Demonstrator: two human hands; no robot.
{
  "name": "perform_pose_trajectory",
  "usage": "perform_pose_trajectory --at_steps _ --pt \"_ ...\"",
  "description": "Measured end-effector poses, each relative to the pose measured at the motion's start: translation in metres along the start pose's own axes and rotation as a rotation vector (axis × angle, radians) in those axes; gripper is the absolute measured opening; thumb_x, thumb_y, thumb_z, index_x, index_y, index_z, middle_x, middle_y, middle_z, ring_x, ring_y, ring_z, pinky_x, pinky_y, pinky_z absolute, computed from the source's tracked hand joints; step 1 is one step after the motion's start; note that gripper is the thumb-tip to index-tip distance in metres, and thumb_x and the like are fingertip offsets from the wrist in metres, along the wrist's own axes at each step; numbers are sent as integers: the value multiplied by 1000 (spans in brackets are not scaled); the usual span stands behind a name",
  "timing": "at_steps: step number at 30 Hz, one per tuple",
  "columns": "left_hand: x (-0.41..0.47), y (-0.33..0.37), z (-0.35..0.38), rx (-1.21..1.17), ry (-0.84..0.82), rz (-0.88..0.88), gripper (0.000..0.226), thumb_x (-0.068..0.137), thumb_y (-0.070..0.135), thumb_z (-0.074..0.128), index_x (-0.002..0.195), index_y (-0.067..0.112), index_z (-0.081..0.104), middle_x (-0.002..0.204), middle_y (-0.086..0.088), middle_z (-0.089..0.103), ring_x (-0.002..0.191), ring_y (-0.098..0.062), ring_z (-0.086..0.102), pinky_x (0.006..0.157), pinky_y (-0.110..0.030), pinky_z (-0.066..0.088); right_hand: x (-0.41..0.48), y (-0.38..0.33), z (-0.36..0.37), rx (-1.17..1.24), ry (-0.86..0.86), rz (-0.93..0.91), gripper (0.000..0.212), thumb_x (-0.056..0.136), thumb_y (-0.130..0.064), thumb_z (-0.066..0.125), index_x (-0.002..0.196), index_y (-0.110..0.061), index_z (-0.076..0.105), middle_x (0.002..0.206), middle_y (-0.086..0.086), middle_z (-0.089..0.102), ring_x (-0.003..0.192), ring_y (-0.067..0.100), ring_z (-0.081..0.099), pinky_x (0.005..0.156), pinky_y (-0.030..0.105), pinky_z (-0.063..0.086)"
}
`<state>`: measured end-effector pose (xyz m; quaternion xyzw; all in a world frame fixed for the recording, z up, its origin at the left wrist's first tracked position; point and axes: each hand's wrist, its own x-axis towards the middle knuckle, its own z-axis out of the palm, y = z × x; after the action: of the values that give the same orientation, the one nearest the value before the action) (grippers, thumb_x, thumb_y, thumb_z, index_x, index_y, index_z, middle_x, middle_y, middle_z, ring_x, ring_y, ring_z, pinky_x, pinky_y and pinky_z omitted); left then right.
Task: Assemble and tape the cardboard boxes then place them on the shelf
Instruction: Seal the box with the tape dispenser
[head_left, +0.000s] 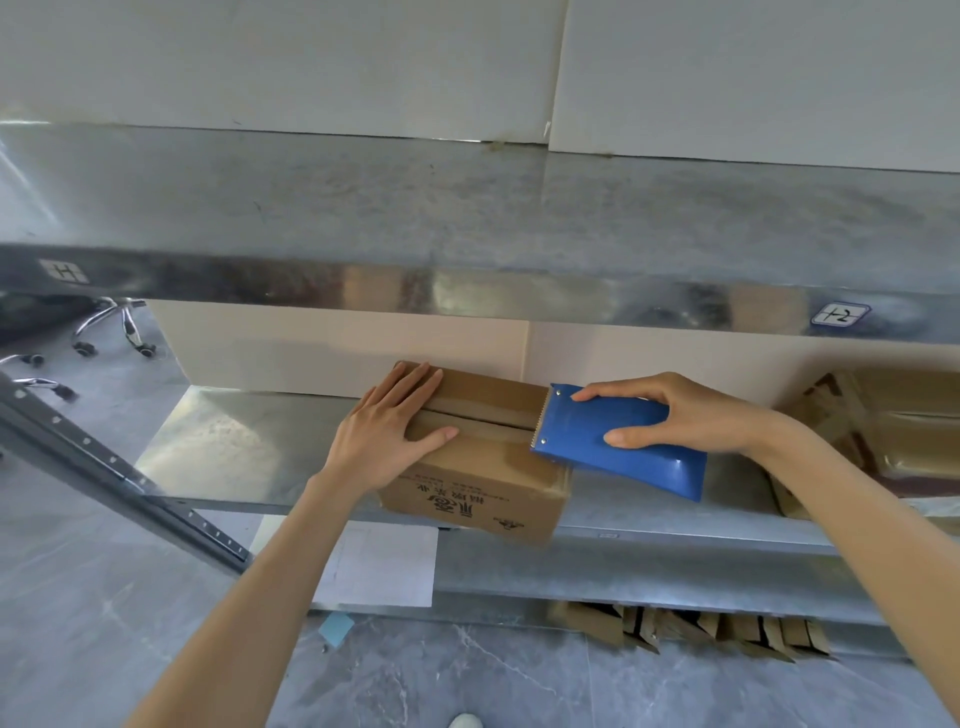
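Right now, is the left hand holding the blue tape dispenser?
No, the right hand grips the blue tape dispenser, while the left hand rests flat on the brown cardboard box.

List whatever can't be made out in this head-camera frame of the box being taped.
Head view: the tape roll, hidden by the blue tape dispenser and the right hand.
Head view: both ends of the cardboard box's top seam, covered by the dispenser and the left hand.
Head view: print on the box front, blurred.
Head view: cardboard pile at right, cut off by the frame edge.
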<state>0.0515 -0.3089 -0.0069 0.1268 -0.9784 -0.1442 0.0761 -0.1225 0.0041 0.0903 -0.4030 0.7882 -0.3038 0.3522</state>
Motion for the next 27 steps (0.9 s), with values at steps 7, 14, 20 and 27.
perform_pose_trajectory --at_steps 7,14,20,27 --pt "-1 4 0 -26 26 -15 81 82 83 30 154 45 22 161 25 15 150 0 4 120 -38 27 -16 16 -8 19 36 -2 47 77 -47 73 122 -54 60 132 -37 51 123 -14 46 97 14 38" --pt "0 5 1 -64 57 -35 79 81 83 34 151 46 30 158 29 21 149 2 8 112 -40 41 -52 46 -18 86 99 70 47 76 -44 75 121 -53 62 130 -36 54 118 -12 52 95 17 43" --pt "0 6 0 -68 49 -36 79 81 81 35 151 46 30 158 28 21 149 3 7 111 -42 42 -57 52 -20 105 97 83 48 74 -45 75 120 -54 62 128 -39 53 115 -10 55 85 8 46" --pt "0 5 2 -73 52 -30 80 80 83 34 151 45 30 158 29 20 149 4 6 110 -41 42 -45 52 -19 24 76 92 44 80 -36 78 114 -59 63 126 -42 51 112 -16 52 85 4 43"
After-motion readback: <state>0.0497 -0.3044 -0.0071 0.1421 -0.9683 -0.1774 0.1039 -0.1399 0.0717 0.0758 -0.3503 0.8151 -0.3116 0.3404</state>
